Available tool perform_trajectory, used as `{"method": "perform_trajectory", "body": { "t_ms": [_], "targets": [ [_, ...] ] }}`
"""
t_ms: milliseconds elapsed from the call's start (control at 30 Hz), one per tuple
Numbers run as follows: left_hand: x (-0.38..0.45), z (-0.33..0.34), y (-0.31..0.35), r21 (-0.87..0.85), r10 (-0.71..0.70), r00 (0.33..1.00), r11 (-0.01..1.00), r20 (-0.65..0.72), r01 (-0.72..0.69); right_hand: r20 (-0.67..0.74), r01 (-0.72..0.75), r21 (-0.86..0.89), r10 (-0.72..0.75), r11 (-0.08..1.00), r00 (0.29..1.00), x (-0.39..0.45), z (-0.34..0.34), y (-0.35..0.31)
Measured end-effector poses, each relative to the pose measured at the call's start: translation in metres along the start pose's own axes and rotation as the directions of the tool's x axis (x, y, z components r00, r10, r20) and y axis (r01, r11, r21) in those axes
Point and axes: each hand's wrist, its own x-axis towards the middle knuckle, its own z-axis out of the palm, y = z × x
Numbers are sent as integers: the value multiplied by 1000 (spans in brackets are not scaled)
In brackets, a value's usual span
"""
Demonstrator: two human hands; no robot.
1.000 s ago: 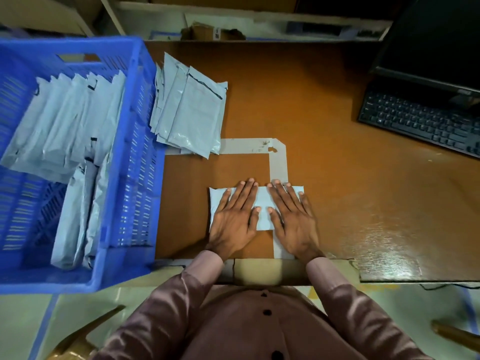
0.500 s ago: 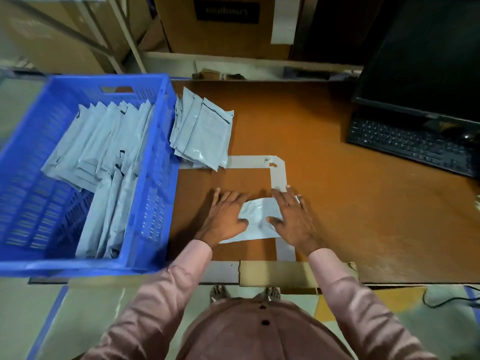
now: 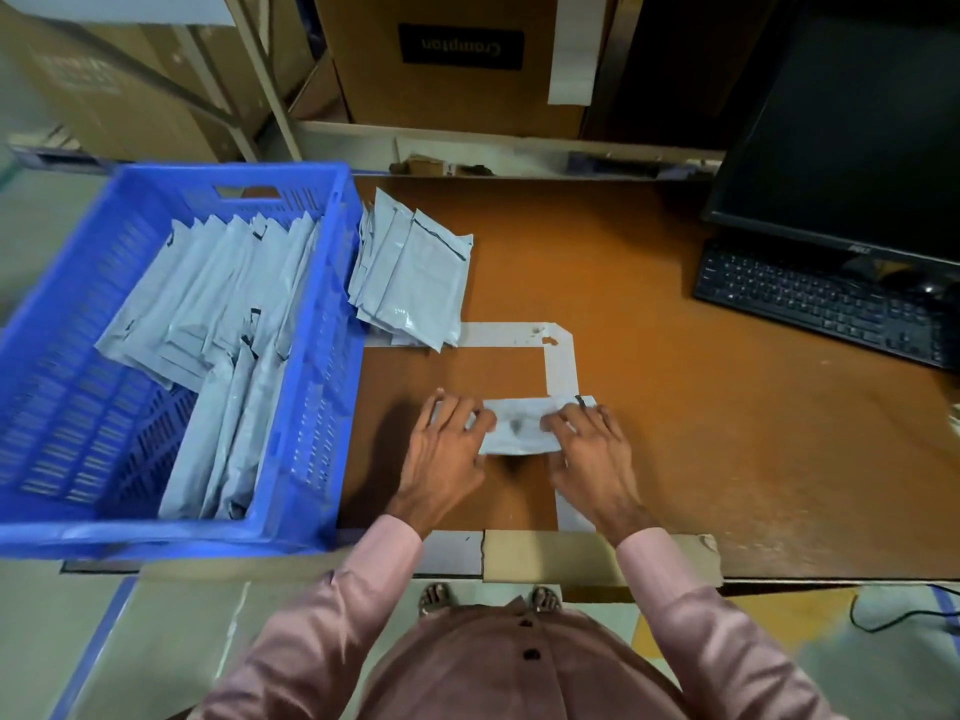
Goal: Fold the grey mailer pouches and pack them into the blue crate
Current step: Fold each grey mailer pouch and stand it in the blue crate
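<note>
Both hands, left hand (image 3: 447, 449) and right hand (image 3: 589, 449), are pinching the folded grey plastic mailer pouch (image 3: 519, 426); crease evenly, edges aligned.

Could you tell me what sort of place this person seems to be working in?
Probably a packing desk in a warehouse or stockroom: a blue crate filled with grey mailer pouches, cardboard cartons stacked behind the table, and a monitor with keyboard.
</note>
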Motion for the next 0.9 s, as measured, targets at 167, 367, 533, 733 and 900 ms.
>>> {"method": "perform_trajectory", "body": {
  "t_ms": [167, 367, 533, 733, 900],
  "targets": [
    [-29, 14, -3, -192, -55, 997, 979, 63, 66, 133, -111, 124, 94, 986, 987, -28, 16, 6],
    [-6, 34, -1, -179, -196, 978, 962, 72, 206, 40, -42, 120, 37, 992, 999, -1, 38, 0],
    [-3, 54, -7, -47, -203, 963, 976, 179, 215, 149, -26, 95, 11, 995, 989, 10, 62, 8],
    [-1, 57, -8, -10, -191, 966, 981, 175, 195, 155, -40, 75, 28, 996, 988, 11, 67, 12],
    [1, 58, -9, 10, -191, 965, 981, 179, 192, 154, -46, 74, 34, 996, 987, 13, 67, 13]
  ]
}}
